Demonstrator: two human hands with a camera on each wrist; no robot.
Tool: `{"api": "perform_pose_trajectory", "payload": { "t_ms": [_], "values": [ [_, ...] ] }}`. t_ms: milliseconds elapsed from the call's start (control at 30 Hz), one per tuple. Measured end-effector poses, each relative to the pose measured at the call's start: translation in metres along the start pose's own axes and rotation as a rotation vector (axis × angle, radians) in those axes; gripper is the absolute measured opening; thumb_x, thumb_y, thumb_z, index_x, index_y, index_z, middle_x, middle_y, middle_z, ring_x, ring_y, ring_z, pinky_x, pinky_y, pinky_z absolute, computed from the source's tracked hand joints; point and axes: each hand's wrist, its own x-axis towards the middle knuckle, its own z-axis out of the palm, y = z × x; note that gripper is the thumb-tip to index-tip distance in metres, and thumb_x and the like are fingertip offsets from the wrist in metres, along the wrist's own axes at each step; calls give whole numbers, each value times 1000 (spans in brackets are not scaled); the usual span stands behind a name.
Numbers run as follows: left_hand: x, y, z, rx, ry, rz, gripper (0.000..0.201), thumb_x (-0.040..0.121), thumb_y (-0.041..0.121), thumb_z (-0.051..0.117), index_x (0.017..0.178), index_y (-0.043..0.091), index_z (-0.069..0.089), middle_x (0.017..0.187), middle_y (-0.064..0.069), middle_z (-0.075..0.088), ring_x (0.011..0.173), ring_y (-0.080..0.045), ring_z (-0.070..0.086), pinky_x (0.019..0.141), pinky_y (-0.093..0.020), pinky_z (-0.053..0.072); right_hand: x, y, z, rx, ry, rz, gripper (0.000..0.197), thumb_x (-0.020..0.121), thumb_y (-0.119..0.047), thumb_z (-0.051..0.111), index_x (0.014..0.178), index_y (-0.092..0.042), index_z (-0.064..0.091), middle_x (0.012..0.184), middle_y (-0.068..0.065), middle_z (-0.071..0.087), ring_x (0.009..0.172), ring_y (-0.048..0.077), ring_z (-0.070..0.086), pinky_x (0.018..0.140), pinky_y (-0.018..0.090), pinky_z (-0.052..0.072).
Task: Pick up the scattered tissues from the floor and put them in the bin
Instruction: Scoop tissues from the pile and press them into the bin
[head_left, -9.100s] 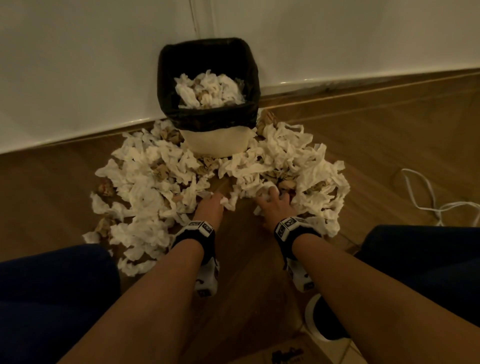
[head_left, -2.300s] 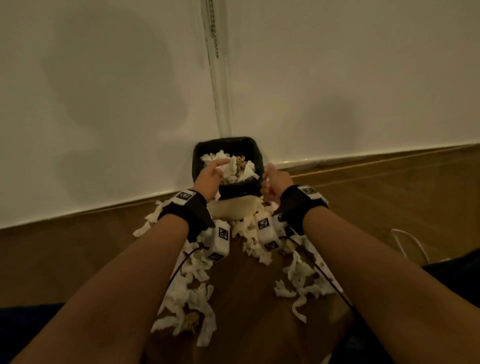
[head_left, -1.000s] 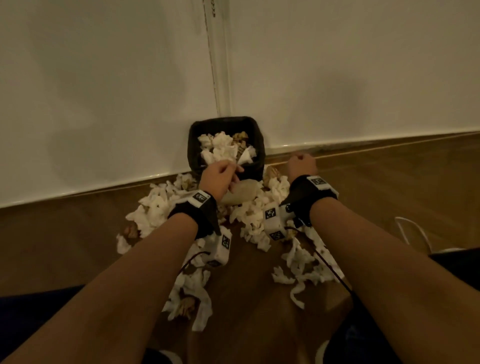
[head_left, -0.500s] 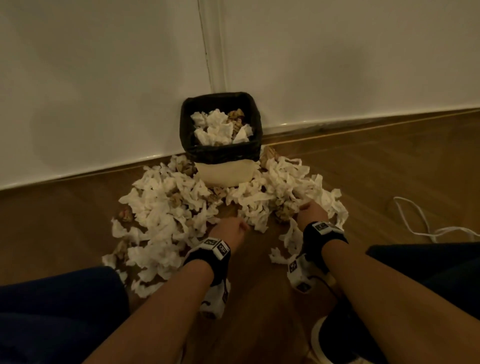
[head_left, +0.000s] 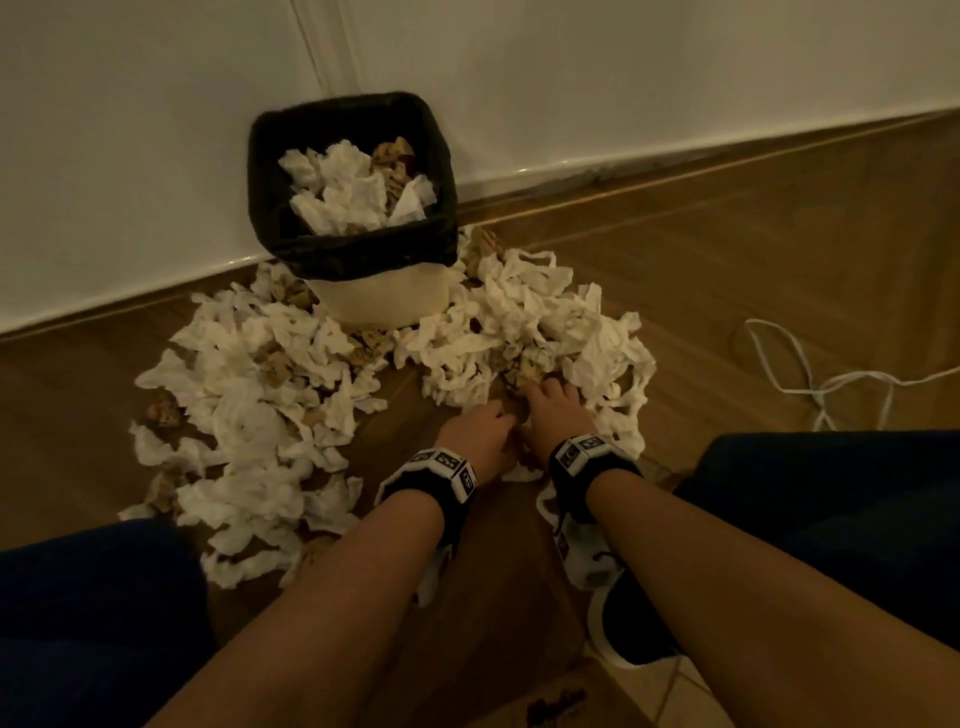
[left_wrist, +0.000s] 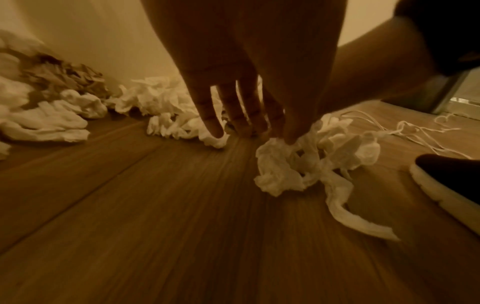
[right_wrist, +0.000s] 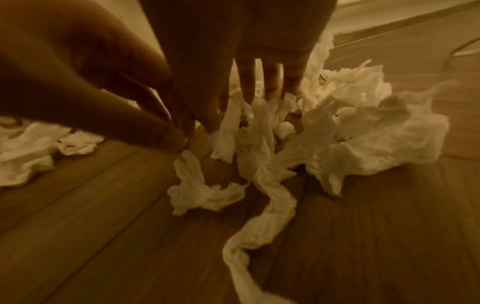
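1. Our left hand (head_left: 475, 435) is down at the floor (head_left: 727, 270), fingers extended and spread, tips touching a crumpled tissue (left_wrist: 291, 164); it grips nothing yet.
2. Our right hand (head_left: 553, 410) lies just beside it, fingers straight and pushed into the near edge of the right-hand heap (head_left: 535, 332); nothing is clenched there either.
3. The tissues lie directly ahead of both hands, toward the bin (head_left: 353, 208) against the wall. The right hand is nearer its heap; the left-hand heap (head_left: 249, 405) lies off to the side.
4. A long twisted strip (right_wrist: 259, 232) trails back toward us.
5. We count one bin, partly filled, and two heaps; the single tissues are too many and too tangled to count.
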Motion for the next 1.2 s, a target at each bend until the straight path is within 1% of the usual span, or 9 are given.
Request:
{"api": "perform_pose_trajectory", "payload": {
  "t_ms": [233, 367, 567, 700, 867, 900, 1000, 1067, 1200],
  "values": [
    [2, 10, 22, 0, -97, 27, 49, 86, 38, 61, 129, 20, 47, 132, -8, 36, 120, -30, 39, 95, -43, 44, 3, 12, -4, -14, -91, 62, 49, 90, -39, 56, 135, -26, 40, 148, 11, 20, 132, 36, 26, 101, 48, 41],
    [1, 17, 28, -2, -151, 38, 50, 87, 39, 59, 132, 24, 44, 137, -7, 34, 125, -29, 37, 99, -43, 42, 4, 12, 1, 19, -111, 92, 37, 87, -23, 61, 122, -21, 47, 136, 13, 30, 125, 39, 32, 96, 46, 43],
    [-4, 23, 34, -9, -227, 1, 55, 94, 34, 47, 143, 15, 29, 138, -14, 38, 122, -34, 44, 95, -41, 41, 6, 10, -1, 38, -203, 94, 49, 80, -16, 69, 124, -12, 49, 128, 13, 35, 110, 37, 50, 93, 45, 48],
    [-6, 16, 32, -25, -248, -79, 49, 91, 35, 52, 132, 9, 44, 131, -16, 44, 118, -35, 46, 93, -40, 41, 7, 6, -2, 34, -201, 76, 27, 91, -9, 53, 117, -1, 56, 129, 17, 46, 116, 33, 52, 97, 37, 44],
    [-5, 7, 25, -59, -196, -108, 35, 95, 29, 46, 125, 11, 49, 125, -17, 54, 114, -34, 51, 90, -40, 44, 9, -6, -7, 133, -175, 132, 24, 96, -4, 43, 76, 1, 56, 96, 16, 61, 98, 33, 61, 79, 34, 48],
    [-4, 5, 25, -59, -175, -103, 35, 95, 28, 46, 126, 10, 48, 125, -18, 54, 114, -35, 51, 91, -41, 44, 11, -8, -8, 138, -166, 134, 24, 96, -5, 43, 76, 0, 55, 92, 15, 61, 96, 32, 60, 78, 35, 48],
    [-6, 0, 27, -23, -134, -96, 41, 98, 29, 42, 134, 9, 42, 133, -19, 44, 121, -36, 43, 98, -41, 40, 16, -16, -11, 185, -127, 112, 23, 95, -11, 44, 107, 0, 61, 113, 18, 60, 105, 33, 59, 88, 38, 49],
    [-4, -3, 27, -40, -97, -95, 44, 97, 27, 44, 139, 11, 39, 141, -17, 35, 122, -34, 41, 100, -40, 40, 23, -25, -14, 213, -107, 98, 24, 94, -12, 45, 111, -2, 59, 117, 17, 58, 108, 32, 57, 89, 38, 48],
    [-3, -9, 27, -113, -42, -151, 39, 96, 28, 44, 129, 9, 48, 135, -13, 41, 119, -29, 44, 98, -38, 42, 30, -37, -8, 346, -52, 135, 35, 95, -29, 43, 68, -9, 50, 74, 6, 54, 76, 28, 56, 65, 32, 42]
  ]
}}
